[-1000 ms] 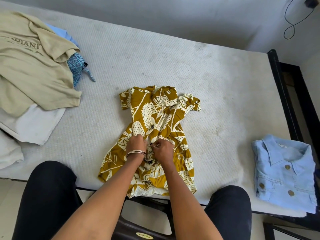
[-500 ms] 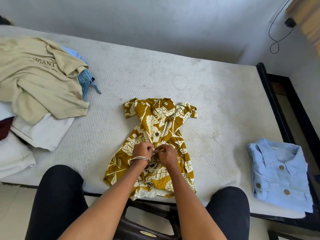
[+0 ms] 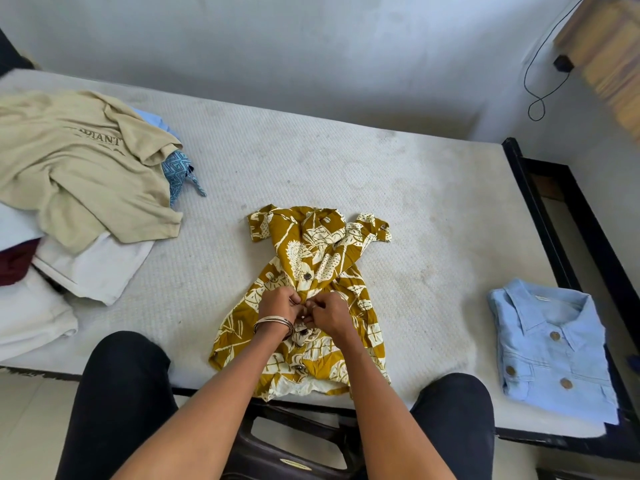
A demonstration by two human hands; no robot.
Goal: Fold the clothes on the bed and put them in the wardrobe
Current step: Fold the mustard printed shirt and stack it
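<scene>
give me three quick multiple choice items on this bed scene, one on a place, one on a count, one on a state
1. Where is the folded light blue shirt?
A. right end of the mattress
B. on the beige pile
C. on the floor

2. How many buttons show on it?
A. one
B. three
C. six

3. What are both hands doing?
A. resting flat
B. pinching the mustard printed dress at its button front
C. lifting the beige t-shirt

Key: 1 A, it lies near the right edge. 2 B, three brown buttons. 3 B, left hand and right hand meet on the placket.
</scene>
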